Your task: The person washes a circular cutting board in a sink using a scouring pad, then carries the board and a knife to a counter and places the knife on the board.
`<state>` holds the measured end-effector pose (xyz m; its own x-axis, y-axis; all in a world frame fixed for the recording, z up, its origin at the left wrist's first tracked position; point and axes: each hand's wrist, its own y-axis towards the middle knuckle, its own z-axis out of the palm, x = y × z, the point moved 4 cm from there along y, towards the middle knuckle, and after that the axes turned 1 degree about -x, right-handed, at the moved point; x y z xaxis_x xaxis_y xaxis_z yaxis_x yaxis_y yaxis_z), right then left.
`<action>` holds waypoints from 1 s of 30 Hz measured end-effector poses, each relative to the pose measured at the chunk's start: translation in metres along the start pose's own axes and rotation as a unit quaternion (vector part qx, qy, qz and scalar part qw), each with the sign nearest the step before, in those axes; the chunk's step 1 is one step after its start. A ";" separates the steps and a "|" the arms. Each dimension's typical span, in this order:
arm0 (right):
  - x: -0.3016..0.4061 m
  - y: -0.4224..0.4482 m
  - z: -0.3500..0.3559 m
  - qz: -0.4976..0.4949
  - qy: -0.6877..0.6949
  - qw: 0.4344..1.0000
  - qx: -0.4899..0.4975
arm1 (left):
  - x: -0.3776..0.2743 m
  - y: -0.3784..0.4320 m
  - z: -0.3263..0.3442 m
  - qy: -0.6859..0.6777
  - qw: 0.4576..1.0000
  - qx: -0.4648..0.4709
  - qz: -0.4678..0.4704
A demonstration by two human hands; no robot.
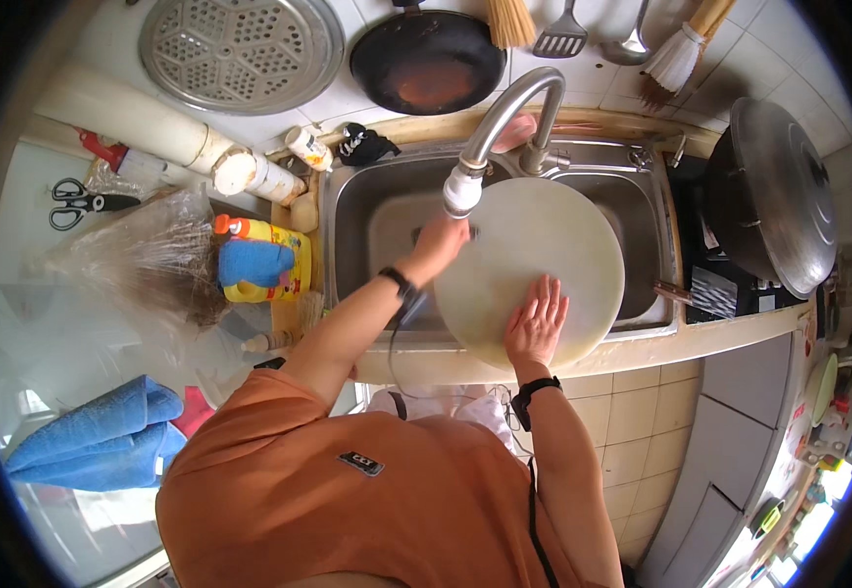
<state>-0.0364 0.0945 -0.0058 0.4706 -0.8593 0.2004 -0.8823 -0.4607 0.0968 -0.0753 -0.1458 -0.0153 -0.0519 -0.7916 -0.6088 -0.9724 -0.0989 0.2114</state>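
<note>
A large round pale cutting board (536, 257) lies across the double-bowl stainless steel sink (396, 173), over the divider and front rim. My right hand (536, 320) rests palm down on its lower part, fingers extended. Near the board's upper left edge, my left hand (442, 246) has curled fingers just below the white spout head (463, 192) of the curved metal faucet (510, 99). A small dark piece shows beside its fingertips; whether the hand grips it cannot be told. No running water can be made out.
Left of the sink stand a yellow bottle (299, 257) with a blue cloth (255, 263), a plastic bag (154, 257) and scissors (84, 204). A large lidded wok (771, 198) stands at right. A black frying pan (430, 62) hangs on the tiled wall.
</note>
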 end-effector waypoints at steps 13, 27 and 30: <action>-0.003 -0.002 0.006 0.002 0.002 1.000 -0.005 | -0.089 -0.106 0.017 -0.034 0.982 0.121 0.138; 0.001 -0.001 0.004 0.026 0.005 1.000 0.003 | -0.046 -0.092 0.002 -0.041 0.999 0.028 0.006; 0.003 0.000 0.003 0.020 -0.001 1.000 -0.010 | -0.069 -0.139 0.002 -0.044 0.996 0.063 0.038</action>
<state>-0.0355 0.0913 -0.0083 0.4359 -0.8771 0.2020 -0.9000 -0.4223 0.1083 0.0630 -0.0759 -0.0042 -0.1397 -0.7380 -0.6602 -0.9856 0.0395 0.1644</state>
